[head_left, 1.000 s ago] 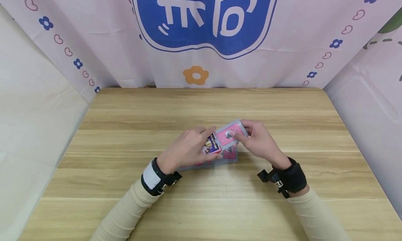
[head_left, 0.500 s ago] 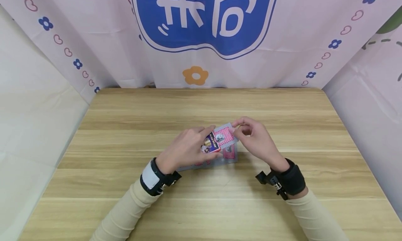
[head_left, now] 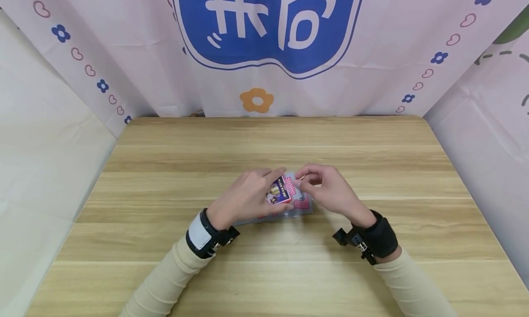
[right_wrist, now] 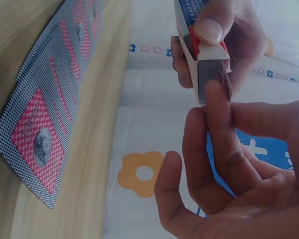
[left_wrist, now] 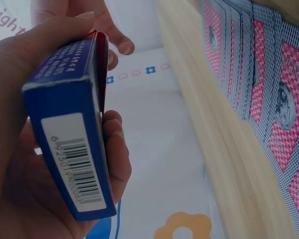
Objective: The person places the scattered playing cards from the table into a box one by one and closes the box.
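My left hand (head_left: 245,195) grips a blue and red playing-card box (head_left: 279,193) above the table. The box's barcode end faces the left wrist view, and its other end is open. At that mouth my right hand (head_left: 334,193) pinches a playing card (head_left: 291,187) between thumb and index finger. Part of this card is inside the box. Grey-edged contents show within the mouth in the right wrist view. Under the hands lies an overlapping row of playing cards (right_wrist: 42,144), pink-checked backs up; in the head view the left hand covers much of it.
The wooden table (head_left: 165,151) runs back to a pale printed curtain (head_left: 186,87). White cloth (head_left: 49,138) hangs along the left side, and more cloth (head_left: 471,110) along the right. Each wrist wears a black strap with a small camera.
The card slid leftward and further into the box as my right hand followed, from gripping the card's far end to pinching close to the mouth. My left hand and the box barely moved.
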A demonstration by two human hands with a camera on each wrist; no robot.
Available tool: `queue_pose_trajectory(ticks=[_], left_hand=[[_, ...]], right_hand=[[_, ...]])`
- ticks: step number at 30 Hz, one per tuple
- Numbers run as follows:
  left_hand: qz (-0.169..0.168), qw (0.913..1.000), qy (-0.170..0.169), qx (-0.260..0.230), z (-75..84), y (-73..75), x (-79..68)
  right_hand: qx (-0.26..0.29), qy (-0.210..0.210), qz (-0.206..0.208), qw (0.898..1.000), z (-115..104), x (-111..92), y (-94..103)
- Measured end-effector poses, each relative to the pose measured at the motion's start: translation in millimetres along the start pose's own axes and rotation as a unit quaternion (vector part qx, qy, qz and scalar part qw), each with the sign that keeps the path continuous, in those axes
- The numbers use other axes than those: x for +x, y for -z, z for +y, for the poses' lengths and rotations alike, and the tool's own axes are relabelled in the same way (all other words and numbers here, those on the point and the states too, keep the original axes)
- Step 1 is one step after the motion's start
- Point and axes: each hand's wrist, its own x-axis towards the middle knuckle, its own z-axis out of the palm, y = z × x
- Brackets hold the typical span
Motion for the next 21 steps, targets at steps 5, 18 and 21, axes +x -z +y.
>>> queue_pose_trajectory(ticks=[5, 18, 21], left_hand=[[-0.002, 1.0, 0.001, -0.002, 0.4, -0.5, -0.3], [0.003, 0.9996, -0.028, -0.006, 2.4, -3.8, 0.7], [-0.001, 0.9996, -0.028, -0.011, 2.6, -4.2, 0.4]], right_hand=[[0.017, -0.012, -0.026, 0.999, -20, -4, 5.4], [0.054, -0.019, -0.044, 0.997, 0, 3, -6.6], [0.058, -0.03, -0.047, 0.997, -2, 3, -7.1]])
